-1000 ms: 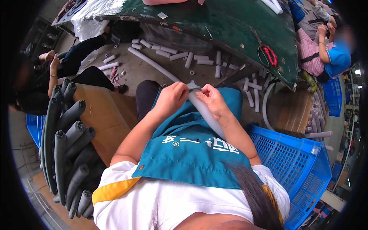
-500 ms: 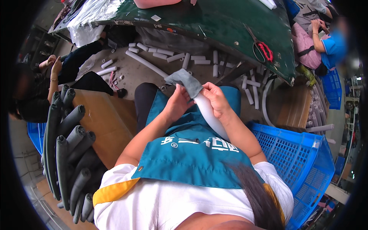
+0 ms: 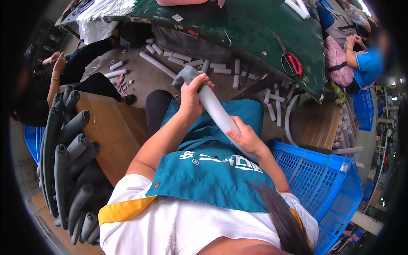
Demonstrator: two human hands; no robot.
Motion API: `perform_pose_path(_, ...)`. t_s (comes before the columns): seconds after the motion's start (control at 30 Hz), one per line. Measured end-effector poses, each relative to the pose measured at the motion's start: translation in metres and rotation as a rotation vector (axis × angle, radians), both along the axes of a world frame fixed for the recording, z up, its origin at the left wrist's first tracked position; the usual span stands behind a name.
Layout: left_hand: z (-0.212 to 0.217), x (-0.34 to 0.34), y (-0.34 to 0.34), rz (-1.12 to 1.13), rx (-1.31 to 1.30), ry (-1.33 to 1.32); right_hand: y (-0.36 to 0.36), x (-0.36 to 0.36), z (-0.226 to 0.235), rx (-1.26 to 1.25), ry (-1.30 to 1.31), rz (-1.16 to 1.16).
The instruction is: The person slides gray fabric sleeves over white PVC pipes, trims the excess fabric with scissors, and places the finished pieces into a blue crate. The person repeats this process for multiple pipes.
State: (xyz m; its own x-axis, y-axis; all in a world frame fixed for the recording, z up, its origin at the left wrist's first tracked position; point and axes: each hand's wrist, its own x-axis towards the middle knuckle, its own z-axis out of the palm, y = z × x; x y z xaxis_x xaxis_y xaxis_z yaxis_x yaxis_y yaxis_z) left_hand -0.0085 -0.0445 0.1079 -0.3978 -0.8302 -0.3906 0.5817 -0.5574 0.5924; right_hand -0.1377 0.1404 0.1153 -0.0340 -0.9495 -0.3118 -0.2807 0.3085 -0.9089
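A white foam tube (image 3: 216, 110) slants across my lap, its lower end running back toward my right forearm. A grey cloth cover (image 3: 185, 77) sits over its far end, bunched into a crumpled cap. My left hand (image 3: 193, 95) is wrapped round the tube just below the cap, fingers and thumb closed at the cloth's edge. Further down, my right hand (image 3: 246, 137) grips the tube from the right side, thumb on top.
Grey-covered tubes (image 3: 76, 148) stand bundled at left beside a cardboard box (image 3: 108, 123). A blue crate (image 3: 314, 170) is at my right. Ahead is a green table (image 3: 255, 34) with red-handled scissors (image 3: 291, 61). White tube pieces (image 3: 221, 70) litter the floor. People sit left and right.
My left hand has moved up and closed round the tube at the cloth. The right hand has slid from the cloth's edge down the tube. The cloth is now more bunched.
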Motion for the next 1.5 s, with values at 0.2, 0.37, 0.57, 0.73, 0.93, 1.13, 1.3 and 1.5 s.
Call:
perform_pose_path(0.2, -0.023, 0.0, 0.031, -0.153, 0.172, -0.103, -0.006, 0.028, 0.007, 0.073, 0.135, -0.19)
perform_pose_path(0.37, -0.06, 0.015, 0.032, -0.261, 0.445, 0.066, -0.006, 0.022, 0.016, 0.173, 0.046, -0.229)
perform_pose_path(0.57, -0.077, 0.023, 0.006, -0.064, 0.396, 0.283, -0.002, 0.033, 0.02, 0.234, 0.017, -0.239)
perform_pose_path(0.73, -0.067, 0.006, 0.044, -0.055, 0.433, 0.185, -0.036, 0.042, 0.019, 0.189, 0.033, -0.284)
perform_pose_path(0.93, -0.049, 0.013, 0.038, -0.167, 0.353, 0.185, -0.042, 0.035, 0.004, 0.267, -0.11, -0.289)
perform_pose_path(1.13, -0.054, 0.017, 0.018, -0.108, 0.323, 0.195, -0.031, 0.045, 0.021, 0.296, -0.151, -0.278)
perform_pose_path(1.3, -0.067, 0.012, 0.064, -0.175, 0.547, 0.206, -0.06, 0.045, 0.019, 0.196, -0.135, -0.308)
perform_pose_path(1.5, -0.056, 0.025, 0.017, -0.003, 0.294, 0.15, -0.043, 0.034, 0.01, 0.272, -0.032, -0.211)
